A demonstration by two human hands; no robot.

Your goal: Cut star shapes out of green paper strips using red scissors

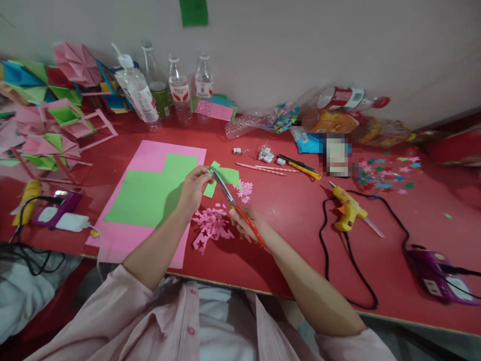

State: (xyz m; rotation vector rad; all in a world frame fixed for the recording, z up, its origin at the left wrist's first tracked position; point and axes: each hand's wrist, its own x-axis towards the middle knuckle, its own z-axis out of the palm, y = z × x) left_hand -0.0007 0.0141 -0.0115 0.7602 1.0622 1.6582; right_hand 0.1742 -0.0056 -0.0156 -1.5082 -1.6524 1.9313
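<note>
My left hand (197, 183) pinches a small piece of green paper (210, 188) above the table. In my right hand (244, 223) is a pair of scissors (250, 225) with orange handles; their metal blades reach up to the paper by my left fingertips. Whether the blades are fully closed I cannot tell. Another green strip (230, 175) lies just behind the blades. Below my hands sits a heap of pink paper scraps (210, 223), some with star-shaped holes. Cut pink stars (245, 190) lie to the right of the blades.
Left of my hands, a green sheet (139, 198) lies on a larger pink sheet (131, 160). A yellow glue gun (347, 208) with a black cord rests at right, near a purple power strip (436, 273). Plastic bottles (180, 93) stand along the wall; folded paper models (56, 135) fill the left.
</note>
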